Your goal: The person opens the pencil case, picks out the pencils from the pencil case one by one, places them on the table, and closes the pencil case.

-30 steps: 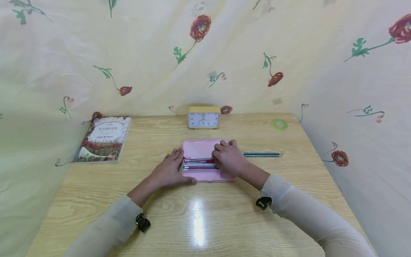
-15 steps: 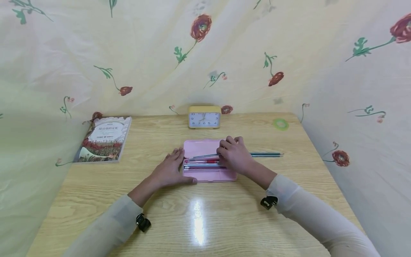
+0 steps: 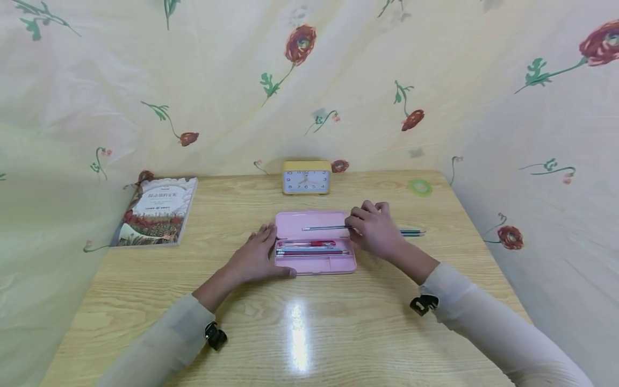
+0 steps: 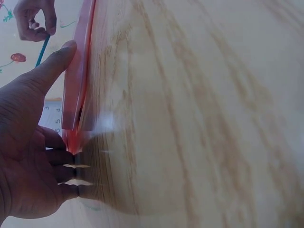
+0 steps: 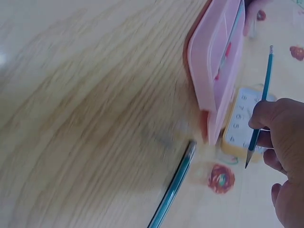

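Note:
A pink pencil case lies open on the table, its lid folded back. Inside are several pencils and a red pen. My left hand rests at the case's left end, fingers straight at the side and thumb along the front edge. Beyond the right end, my right hand pinches a teal pencil between thumb and fingers. Its eraser end points left over the lid, and its dark tip shows below the fingers in the right wrist view. More teal pencils lie on the table near that hand.
A yellow alarm clock stands behind the case. At the back left lies a book, and a green ring-shaped roll sits at the back right. Flowered cloth hangs around the table's back and sides.
My right hand has moved right and slightly back, carrying the teal pencil out from above the case's tray to over the lid. The red pen is now uncovered. My left hand has stayed put.

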Demonstrator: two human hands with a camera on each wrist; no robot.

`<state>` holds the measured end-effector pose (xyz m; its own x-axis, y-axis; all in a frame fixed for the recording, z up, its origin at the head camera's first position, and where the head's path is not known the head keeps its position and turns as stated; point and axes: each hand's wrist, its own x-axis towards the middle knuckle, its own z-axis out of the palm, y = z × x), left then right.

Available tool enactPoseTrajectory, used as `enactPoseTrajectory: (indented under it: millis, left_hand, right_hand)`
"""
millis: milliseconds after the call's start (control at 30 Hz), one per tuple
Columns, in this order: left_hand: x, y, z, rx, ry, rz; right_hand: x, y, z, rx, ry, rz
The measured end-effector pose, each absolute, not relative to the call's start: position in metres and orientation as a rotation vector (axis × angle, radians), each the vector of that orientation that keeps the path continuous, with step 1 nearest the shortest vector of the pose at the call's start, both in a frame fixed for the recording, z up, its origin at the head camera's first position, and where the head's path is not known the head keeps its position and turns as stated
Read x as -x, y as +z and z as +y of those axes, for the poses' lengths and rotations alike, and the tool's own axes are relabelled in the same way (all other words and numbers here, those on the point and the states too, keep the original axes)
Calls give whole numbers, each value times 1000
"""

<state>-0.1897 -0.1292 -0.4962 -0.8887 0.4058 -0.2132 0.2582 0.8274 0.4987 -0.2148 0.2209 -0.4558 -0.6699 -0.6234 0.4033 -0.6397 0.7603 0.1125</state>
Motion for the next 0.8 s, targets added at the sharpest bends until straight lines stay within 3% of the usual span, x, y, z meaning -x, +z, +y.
enactPoseTrajectory:
  millis: [800]
  left_hand:
    - [187, -492, -128, -498, 666, 2684]
  right_hand:
    - [201, -467, 323, -824, -48, -2491]
